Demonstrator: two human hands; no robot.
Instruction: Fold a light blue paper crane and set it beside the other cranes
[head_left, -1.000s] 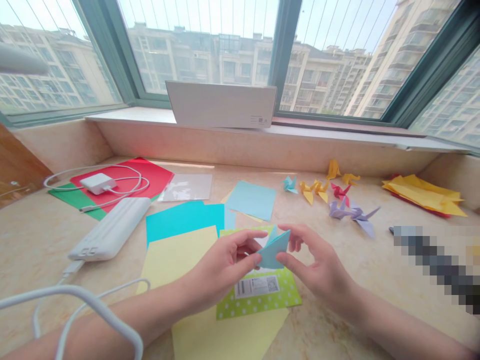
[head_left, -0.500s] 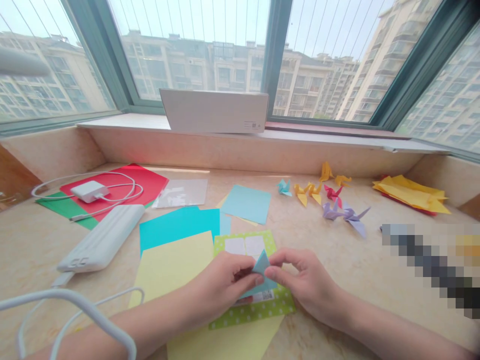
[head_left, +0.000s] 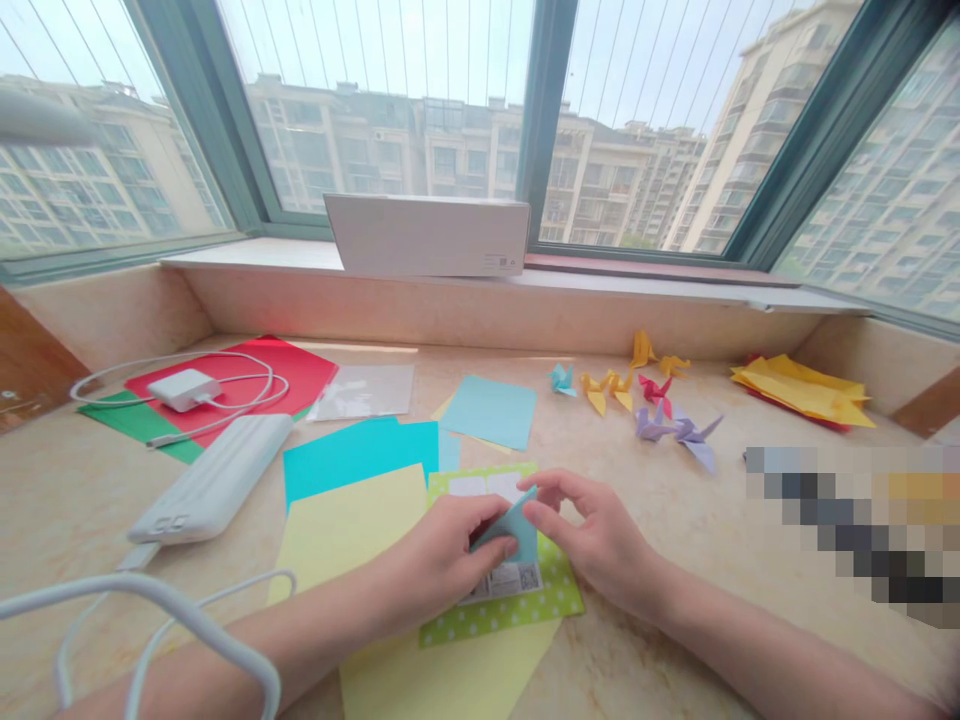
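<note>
A small folded piece of light blue origami paper (head_left: 525,530) is held up between my two hands. My left hand (head_left: 466,545) pinches its left side between thumb and fingers. At its upper right corner, the thumb and fingertips of my right hand (head_left: 589,525) close on the edge. Beneath them lies a green polka-dot packet (head_left: 495,628) with a white printed label, on top of pale yellow sheets (head_left: 352,530). My left fingertips are partly hidden behind the paper.
Bright blue sheets (head_left: 367,455) and a light blue square (head_left: 491,412) lie beyond my hands. Several folded cranes (head_left: 656,390) stand back right, near yellow paper (head_left: 802,388). At left are a white power strip (head_left: 214,480), a charger (head_left: 184,390) and a looping cable (head_left: 187,625).
The folded paper has turned in my hands, from a point facing up to a slanted edge facing right. My right hand has risen slightly, and the view has shifted a little.
</note>
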